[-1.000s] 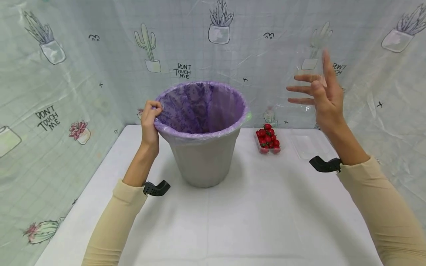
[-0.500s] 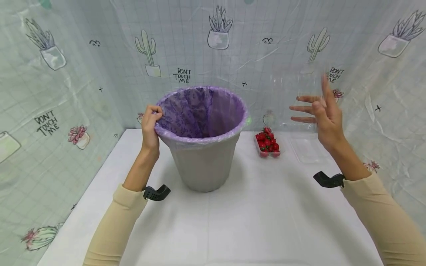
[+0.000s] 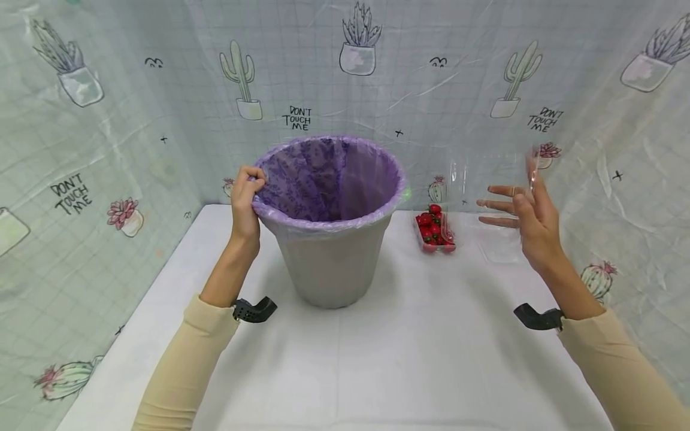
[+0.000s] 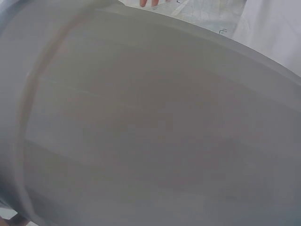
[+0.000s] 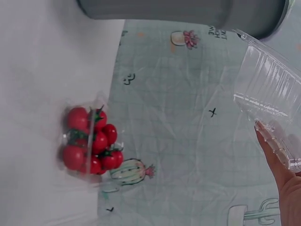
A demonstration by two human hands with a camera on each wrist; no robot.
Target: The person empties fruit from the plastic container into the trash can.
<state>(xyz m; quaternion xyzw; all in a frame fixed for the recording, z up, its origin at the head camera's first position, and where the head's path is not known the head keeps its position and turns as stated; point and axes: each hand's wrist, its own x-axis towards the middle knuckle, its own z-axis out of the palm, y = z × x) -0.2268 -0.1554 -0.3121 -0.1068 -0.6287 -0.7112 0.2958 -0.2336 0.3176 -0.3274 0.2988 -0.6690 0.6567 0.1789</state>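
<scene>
My left hand (image 3: 247,200) grips the left side of the rim of a grey trash can (image 3: 334,263), fingertips over the purple patterned bag (image 3: 302,185) that lines it. The can's outer wall nearly fills the left wrist view. Off to the right, my right hand (image 3: 541,230) holds a clear plastic container (image 5: 268,82) in the air, its fingers spread out along it. Below and left of that hand, a clear punnet of red cherry tomatoes (image 3: 431,227) stands on the white table (image 3: 420,347).
Another clear plastic piece (image 3: 501,242) lies on the table right of the tomatoes, partly behind the right hand. A cactus-print sheet (image 3: 399,72) hangs at the back and both sides, close behind the can and punnet.
My right hand has come down with the clear plastic container, from high before the sheet to just above the table's back. My left hand stays on the can's rim.
</scene>
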